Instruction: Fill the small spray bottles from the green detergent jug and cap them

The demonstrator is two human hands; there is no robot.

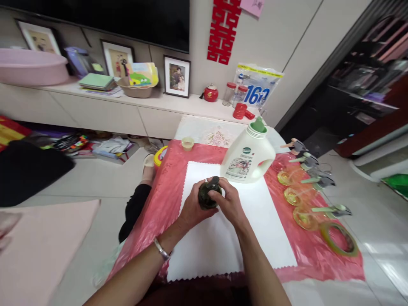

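Over the white scalloped mat (210, 246), I hold a small dark pump bottle (205, 199) upright between both hands. My left hand (193, 208) is wrapped round its side, a silver bangle on that wrist. Closed on the right side of its top is my right hand (230, 197), thumb pressed against the dark cap by the nozzle. Fingers cover most of the body, so its contents are hidden. Just behind stands a big white detergent jug (236, 148) with a green spout in its neck. A small translucent cup (188, 143) sits at the back left.
Red plastic sheeting (159, 204) covers the table. Along its right side are several clear spray bottles (304, 216) with yellowish liquid, and a roll of tape (339, 239). Behind, a low cabinet (162, 112) carries frames, jars and a pink basin (32, 68). A person's foot (147, 170) shows at left.
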